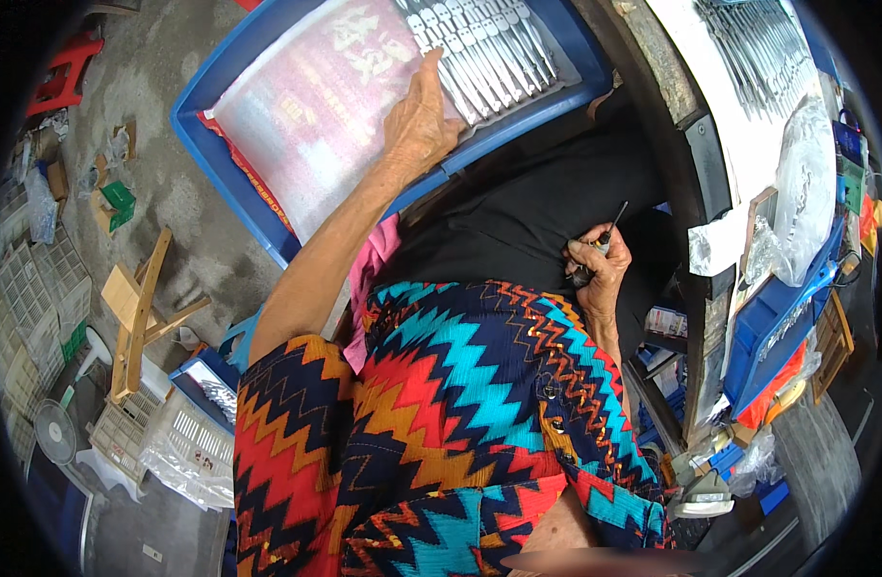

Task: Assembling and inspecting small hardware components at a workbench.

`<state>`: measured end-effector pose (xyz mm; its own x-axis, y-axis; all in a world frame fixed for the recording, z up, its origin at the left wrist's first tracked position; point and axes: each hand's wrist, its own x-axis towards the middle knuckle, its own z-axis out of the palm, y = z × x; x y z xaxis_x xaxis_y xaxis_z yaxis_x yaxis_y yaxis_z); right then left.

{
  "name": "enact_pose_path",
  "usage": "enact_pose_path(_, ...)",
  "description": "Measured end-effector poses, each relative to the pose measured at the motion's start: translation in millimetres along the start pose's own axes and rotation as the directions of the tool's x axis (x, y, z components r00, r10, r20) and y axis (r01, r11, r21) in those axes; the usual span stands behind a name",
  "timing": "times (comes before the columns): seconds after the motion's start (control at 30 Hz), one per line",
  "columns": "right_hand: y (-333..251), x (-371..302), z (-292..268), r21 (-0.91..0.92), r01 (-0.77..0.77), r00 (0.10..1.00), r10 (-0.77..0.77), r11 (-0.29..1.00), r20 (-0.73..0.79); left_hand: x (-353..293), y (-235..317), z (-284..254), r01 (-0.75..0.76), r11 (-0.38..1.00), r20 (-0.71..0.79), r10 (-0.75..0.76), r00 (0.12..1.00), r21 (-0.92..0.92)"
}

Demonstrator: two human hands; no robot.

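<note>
A: Two hands, two jobs: where is each relative to the blue tray (231,197)?

B: The left hand (420,120) lies inside it, fingers spread flat on the row of small metal pieces (489,53). The right hand (600,269) sits below the tray, at the lap, fist closed round a thin dark-tipped tool (609,231).

A: Best handling?

B: Probably a light press, so the rows stay aligned.

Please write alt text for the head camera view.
The left hand reaches into a blue tray, touching rows of small metal parts beside a foam sheet. The right hand grips a thin black-handled tool over the lap.
</note>
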<state>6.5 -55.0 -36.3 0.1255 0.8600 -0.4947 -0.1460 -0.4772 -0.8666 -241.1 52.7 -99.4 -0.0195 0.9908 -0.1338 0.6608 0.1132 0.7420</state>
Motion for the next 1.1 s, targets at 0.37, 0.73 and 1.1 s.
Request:
enact_pose_path(0.37,-0.8,-0.7,-0.1,-0.001,0.014,1.0,-0.014,1.0,0.012,1.4,3.1,-7.2,-0.021,0.989,0.114,0.004,0.993,0.148)
enact_pose_path(0.73,-3.9,-2.3,0.8,0.016,0.032,0.999,-0.032,0.999,0.012,1.2,20.1,-11.7,0.044,0.981,0.17,-0.077,0.983,0.187)
enact_pose_path(1.1,-2.5,-4.5,0.8,0.002,0.047,0.999,-0.047,0.999,0.007,-0.4,7.7,-13.0,0.038,0.997,0.115,-0.03,0.993,-0.068)
